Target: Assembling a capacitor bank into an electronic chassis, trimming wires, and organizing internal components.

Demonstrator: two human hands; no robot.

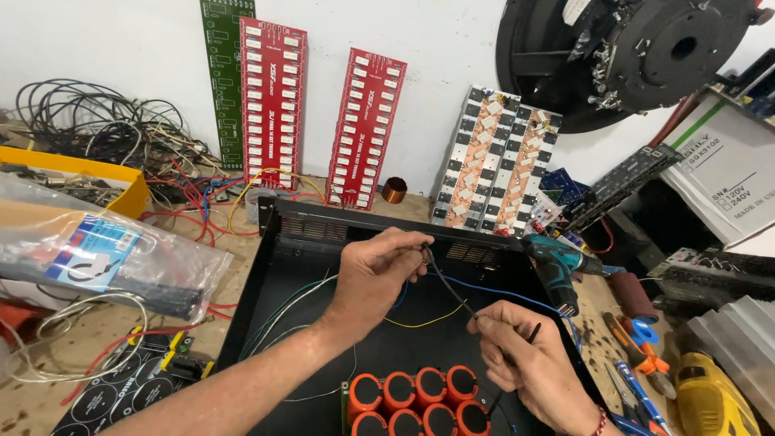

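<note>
My left hand (373, 270) pinches the upper end of a thin black cable (449, 291) over an open black metal chassis (278, 266). My right hand (526, 362) grips the same cable lower down, with a short black stub sticking out above its fingers. The cable runs slanted between the two hands. Blue, yellow, green and white wires (420, 323) lie loose on the chassis floor. A cluster of orange-sleeved capacitors (416, 400) stands at the near end of the chassis, just below my right hand.
Red circuit boards (270, 101) and heat-sink boards (492, 157) lean on the back wall. A teal cordless drill (557, 270) rests on the chassis's right edge; pliers, screwdrivers and a yellow tool (706, 400) lie further right. A plastic bag (89, 258) and tangled wires fill the left.
</note>
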